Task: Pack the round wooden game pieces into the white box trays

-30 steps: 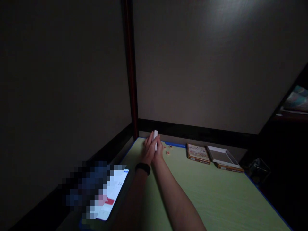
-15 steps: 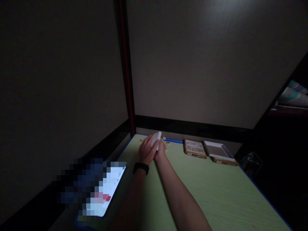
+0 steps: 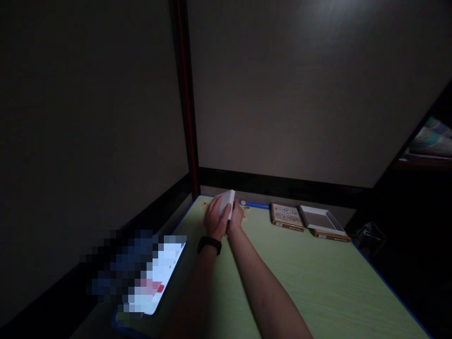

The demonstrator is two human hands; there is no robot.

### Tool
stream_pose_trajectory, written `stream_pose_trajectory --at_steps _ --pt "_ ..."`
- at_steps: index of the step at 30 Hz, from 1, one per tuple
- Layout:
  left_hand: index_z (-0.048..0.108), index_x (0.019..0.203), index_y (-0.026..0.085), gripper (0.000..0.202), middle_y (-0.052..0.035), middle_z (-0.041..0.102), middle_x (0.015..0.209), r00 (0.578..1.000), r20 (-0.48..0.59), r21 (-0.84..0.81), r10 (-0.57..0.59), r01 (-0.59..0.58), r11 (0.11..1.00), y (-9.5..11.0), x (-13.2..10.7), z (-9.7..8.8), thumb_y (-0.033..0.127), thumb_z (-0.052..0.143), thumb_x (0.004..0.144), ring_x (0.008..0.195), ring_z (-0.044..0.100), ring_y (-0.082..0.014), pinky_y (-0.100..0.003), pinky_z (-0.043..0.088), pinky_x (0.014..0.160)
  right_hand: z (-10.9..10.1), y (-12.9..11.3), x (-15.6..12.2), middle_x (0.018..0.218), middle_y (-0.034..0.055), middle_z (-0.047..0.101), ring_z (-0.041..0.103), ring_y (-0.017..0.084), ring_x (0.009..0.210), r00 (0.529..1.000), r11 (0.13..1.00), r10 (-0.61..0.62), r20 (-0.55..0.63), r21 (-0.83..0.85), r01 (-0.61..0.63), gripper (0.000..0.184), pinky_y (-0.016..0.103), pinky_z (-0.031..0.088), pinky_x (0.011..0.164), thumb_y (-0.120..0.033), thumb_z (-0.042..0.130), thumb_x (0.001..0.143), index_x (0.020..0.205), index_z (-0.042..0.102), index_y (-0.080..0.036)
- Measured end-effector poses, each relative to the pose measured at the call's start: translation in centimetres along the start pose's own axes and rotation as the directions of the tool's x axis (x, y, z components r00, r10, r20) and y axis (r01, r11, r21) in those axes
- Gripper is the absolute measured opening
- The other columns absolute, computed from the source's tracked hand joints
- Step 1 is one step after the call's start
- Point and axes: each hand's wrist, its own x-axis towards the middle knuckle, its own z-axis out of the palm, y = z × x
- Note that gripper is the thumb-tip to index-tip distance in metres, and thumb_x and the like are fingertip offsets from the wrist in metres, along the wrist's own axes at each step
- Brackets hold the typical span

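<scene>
Both my hands meet over the far left part of the green table. Between them is a white block [image 3: 226,205] that looks like a stack of cards, tilted, its top end sticking up past the fingers. My left hand [image 3: 213,220], with a black band on the wrist, wraps the near left side of the stack, thumb along its face. On the other side, my right hand [image 3: 237,219] closes round it from the right, with most of its fingers hidden. Several small round pale pieces [image 3: 247,208] with dark marks lie around the hands.
A flat printed box [image 3: 286,215] lies at the back right, beside a white-rimmed open tray [image 3: 323,220] resting on another box [image 3: 332,236]. On the left stands a lit tablet [image 3: 160,278], partly pixelated. Walls border the table [image 3: 300,268] behind and left.
The stack has tipped slightly and shifted a little to the left in my hands. My left hand has turned with it; both hands keep their hold.
</scene>
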Motion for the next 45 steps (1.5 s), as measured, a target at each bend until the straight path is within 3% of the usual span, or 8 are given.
stream_pose_trajectory --at_steps 7,24,30,36,37,39,41,45 --pt "0.065 0.122 0.025 0.045 -0.008 0.057 0.139 1.0 -0.015 -0.053 -0.01 0.01 0.999 -0.7 0.0 0.1 0.044 0.068 0.082 0.134 0.046 -0.027 -0.039 0.027 0.119 -0.2 0.2 -0.2 0.054 0.0011 0.066 0.059 0.018 0.055 0.997 0.997 -0.072 -0.035 -0.024 0.071 0.044 0.028 0.046 0.056 -0.055 0.045 0.083 0.057 0.059 -0.022" --pt "0.055 0.133 0.022 0.046 -0.0079 0.052 0.145 0.961 -0.24 -0.306 -0.141 0.063 0.95 -1.1 0.2 0.1 0.044 0.052 0.092 0.137 0.045 -0.0229 -0.032 0.033 0.114 -0.4 -1.4 -3.1 0.075 0.0106 0.074 0.067 0.024 0.083 0.941 0.923 -0.337 -0.03 -0.207 0.324 0.066 0.036 0.046 0.087 -0.061 0.024 0.094 0.063 0.065 -0.021" --pt "0.056 0.131 0.022 0.045 -0.008 0.053 0.144 0.942 -0.299 -0.339 -0.151 0.043 0.94 -0.7 0.6 -0.1 0.045 0.052 0.092 0.135 0.047 -0.0234 -0.033 0.036 0.113 -1.6 -2.3 -4.5 0.083 0.0112 0.072 0.064 0.025 0.087 0.89 0.831 -0.45 0.076 -0.329 0.449 0.062 0.038 0.043 0.09 -0.057 0.022 0.097 0.072 0.066 -0.02" --pt "0.056 0.13 0.02 0.048 -0.0091 0.056 0.141 0.931 -0.302 -0.416 -0.203 0.063 0.907 -0.3 0.8 -0.6 0.048 0.049 0.092 0.132 0.05 -0.0233 -0.032 0.039 0.11 -4.8 -4.2 -7.0 0.087 0.0076 0.069 0.06 0.023 0.092 0.768 0.686 -0.539 0.346 -0.348 0.639 0.042 0.039 0.043 0.093 -0.048 0.037 0.096 0.082 0.067 -0.022" --pt "0.056 0.13 0.02 0.048 -0.0094 0.056 0.14 0.929 -0.301 -0.436 -0.217 0.069 0.897 -0.1 0.9 -0.7 0.048 0.048 0.092 0.131 0.051 -0.0234 -0.032 0.04 0.11 -5.6 -4.5 -7.6 0.09 0.007 0.07 0.06 0.023 0.094 0.724 0.65 -0.547 0.419 -0.332 0.683 0.036 0.039 0.044 0.094 -0.044 0.04 0.096 0.085 0.067 -0.023" --pt "0.056 0.131 0.019 0.048 -0.01 0.057 0.139 0.92 -0.312 -0.467 -0.238 0.07 0.881 0.3 1.2 -1.0 0.046 0.046 0.093 0.129 0.052 -0.0237 -0.033 0.041 0.109 -7.3 -5.1 -8.6 0.1 0.0082 0.07 0.059 0.022 0.101 0.56 0.504 -0.564 0.607 -0.283 0.816 0.026 0.039 0.044 0.096 -0.031 0.042 0.096 0.097 0.067 -0.022" --pt "0.056 0.131 0.017 0.048 -0.0105 0.058 0.138 0.905 -0.345 -0.492 -0.248 0.051 0.869 1.0 1.5 -1.4 0.043 0.045 0.093 0.13 0.051 -0.0246 -0.034 0.04 0.11 -8.9 -5.4 -9.5 0.107 0.0088 0.069 0.059 0.022 0.106 0.468 0.42 -0.559 0.684 -0.253 0.872 0.024 0.039 0.046 0.098 -0.022 0.044 0.094 0.107 0.065 -0.022" --pt "0.058 0.13 0.018 0.046 -0.0091 0.056 0.14 0.904 -0.374 -0.555 -0.209 -0.037 0.831 3.3 1.9 -1.7 0.041 0.048 0.091 0.135 0.047 -0.0262 -0.036 0.038 0.113 -11.5 -5.9 -10.0 0.111 0.0086 0.068 0.061 0.022 0.108 0.443 0.379 -0.539 0.716 -0.264 0.887 0.029 0.039 0.05 0.096 -0.017 0.046 0.092 0.116 0.061 -0.024"
